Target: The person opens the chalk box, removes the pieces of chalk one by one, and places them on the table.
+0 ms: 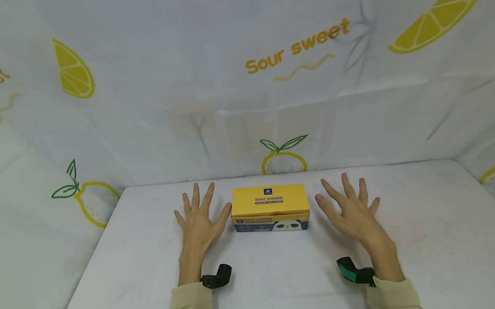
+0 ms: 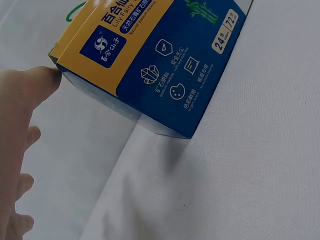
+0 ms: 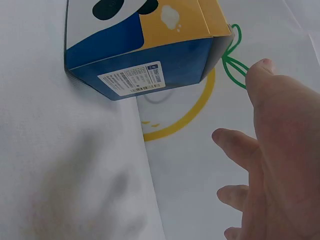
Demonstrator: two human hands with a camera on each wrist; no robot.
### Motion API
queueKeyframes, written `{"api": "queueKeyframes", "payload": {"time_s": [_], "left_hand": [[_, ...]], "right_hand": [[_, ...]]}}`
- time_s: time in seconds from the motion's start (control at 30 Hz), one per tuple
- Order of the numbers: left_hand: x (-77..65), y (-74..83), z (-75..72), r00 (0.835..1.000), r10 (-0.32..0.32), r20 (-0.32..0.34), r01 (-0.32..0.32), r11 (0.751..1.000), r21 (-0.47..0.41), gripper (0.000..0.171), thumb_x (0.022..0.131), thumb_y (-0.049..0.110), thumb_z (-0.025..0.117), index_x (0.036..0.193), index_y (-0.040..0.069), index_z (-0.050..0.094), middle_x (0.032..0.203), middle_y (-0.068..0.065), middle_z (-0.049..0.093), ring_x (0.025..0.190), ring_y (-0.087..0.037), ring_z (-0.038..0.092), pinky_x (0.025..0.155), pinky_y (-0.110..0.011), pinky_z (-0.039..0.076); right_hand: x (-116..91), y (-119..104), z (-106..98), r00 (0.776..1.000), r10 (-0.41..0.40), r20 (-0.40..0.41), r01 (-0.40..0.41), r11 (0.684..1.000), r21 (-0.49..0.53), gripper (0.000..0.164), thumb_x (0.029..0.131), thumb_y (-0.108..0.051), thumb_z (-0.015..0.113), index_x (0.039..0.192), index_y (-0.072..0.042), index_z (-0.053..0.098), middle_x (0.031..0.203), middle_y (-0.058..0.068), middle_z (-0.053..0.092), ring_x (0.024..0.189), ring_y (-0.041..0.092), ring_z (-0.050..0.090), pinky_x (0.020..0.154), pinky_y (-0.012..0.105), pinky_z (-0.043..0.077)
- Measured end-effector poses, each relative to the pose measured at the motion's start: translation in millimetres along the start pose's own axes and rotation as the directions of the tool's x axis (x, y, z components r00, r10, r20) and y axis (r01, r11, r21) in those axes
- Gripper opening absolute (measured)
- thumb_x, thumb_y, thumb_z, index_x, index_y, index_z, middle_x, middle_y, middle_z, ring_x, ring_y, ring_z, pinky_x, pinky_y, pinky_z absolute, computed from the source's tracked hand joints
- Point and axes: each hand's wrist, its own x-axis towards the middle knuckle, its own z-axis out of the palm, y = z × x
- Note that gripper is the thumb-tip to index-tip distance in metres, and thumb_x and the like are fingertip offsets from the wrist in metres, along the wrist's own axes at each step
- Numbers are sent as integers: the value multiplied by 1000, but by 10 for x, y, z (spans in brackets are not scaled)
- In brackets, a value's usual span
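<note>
A closed yellow and blue chalk box (image 1: 270,201) with a panda on its front sits on the white table between my hands. In the left wrist view its blue front (image 2: 165,65) shows "24 colors / 72" and gypsum wording. My left hand (image 1: 200,226) is spread at the box's left, its thumb tip right at the upper corner. To the right, my right hand (image 1: 353,214) is spread with fingers apart, a small gap between thumb and box. The right wrist view shows the box's blue end with a white barcode label (image 3: 132,79).
The white table (image 1: 274,278) extends around the box. Behind it hangs a white sheet (image 1: 173,92) printed with lemons and "Sour sweet". Each wrist wears a small black camera, one on the left (image 1: 217,276) and one on the right (image 1: 356,272).
</note>
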Motion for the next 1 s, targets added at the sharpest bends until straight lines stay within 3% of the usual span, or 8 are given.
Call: {"api": "queueKeyframes", "payload": {"time_s": [0.23,0.47,0.77,0.9,1.0], "left_hand": [[5,14,-13,1000,2,-31,-2,1000,6,76,94,59,60,160,29,37,171,-17,19,156,-53,13,114,-83,7],[9,26,-31,1000,3,-16,-3,1000,-10,75,95,61,57,160,31,35,171,-15,19,157,-49,14,116,-81,8],[0,80,-15,1000,17,8,-16,996,-84,74,95,60,57,160,33,35,171,-14,23,156,-49,18,118,-78,9],[9,105,43,999,48,-6,-48,983,-177,71,97,52,59,160,29,36,169,-15,28,155,-47,25,119,-75,18],[19,123,110,996,87,6,-80,945,-316,70,99,44,58,161,25,33,168,-14,30,156,-42,26,121,-69,22]], "right_hand": [[10,-9,-7,1000,-16,-1,16,1000,15,74,103,-62,43,160,-15,35,168,32,2,151,62,-12,103,90,-6],[22,5,-28,999,-27,-18,28,999,38,73,103,-60,44,160,-14,36,168,32,5,152,60,-8,105,90,-2],[44,12,-27,996,-90,-24,92,990,104,71,104,-55,48,160,-13,36,168,30,11,152,59,5,110,84,16],[70,29,13,991,-131,-38,136,977,167,66,105,-50,49,159,-13,37,168,28,16,152,56,14,110,81,24],[97,41,61,983,-176,-55,184,953,241,62,106,-43,49,158,-11,37,166,28,20,151,54,21,110,77,30]]}}
